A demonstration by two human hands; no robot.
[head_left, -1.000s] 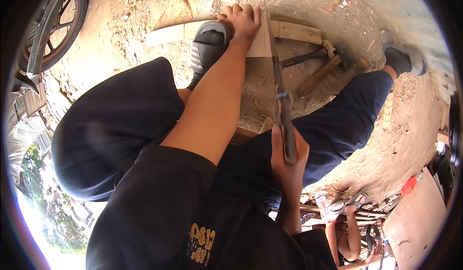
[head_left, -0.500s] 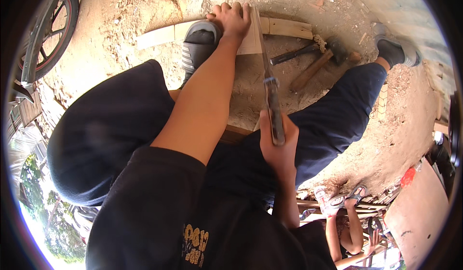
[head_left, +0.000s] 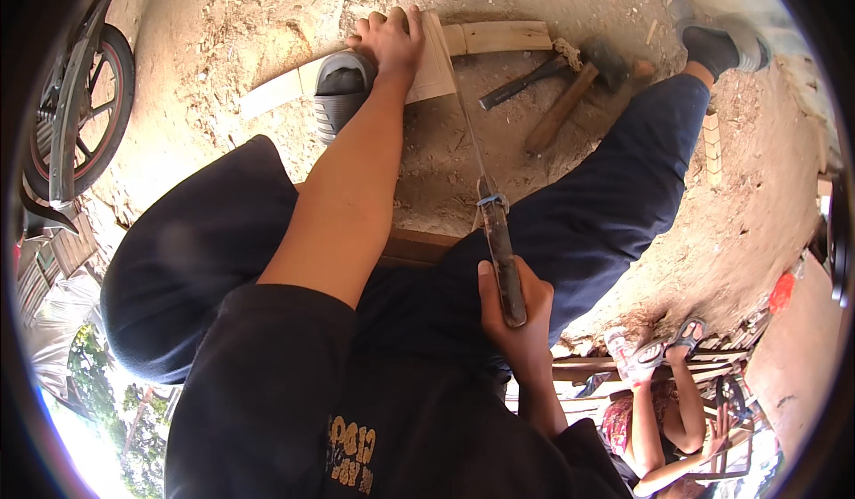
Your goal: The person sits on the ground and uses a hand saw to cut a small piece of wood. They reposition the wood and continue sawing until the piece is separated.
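Observation:
My left hand (head_left: 392, 46) holds down a pale flat wooden board (head_left: 436, 78), its fingers bent over the far part. The board lies across a longer wooden strip (head_left: 508, 36) on the ground. In my right hand (head_left: 525, 325) is the dark handle of a handsaw (head_left: 503, 263) with a blue band near its front. Its thin blade runs away from me along the board's right edge; whether the teeth are in the wood I cannot tell. Just left of my left hand, my foot in a grey sandal (head_left: 343, 94) presses on the strip.
Right of the board lie a hammer (head_left: 563, 107) with a wooden handle and a dark bar-like tool (head_left: 525, 82) with a frayed pale end. My other foot (head_left: 721, 46) is at the far right. A motorcycle wheel (head_left: 111, 111) stands left. Another person (head_left: 655, 419) sits at the lower right.
My right hand has drawn the saw back toward me, lowering its handle in view. My left hand still holds the board down. The whole view has shifted slightly.

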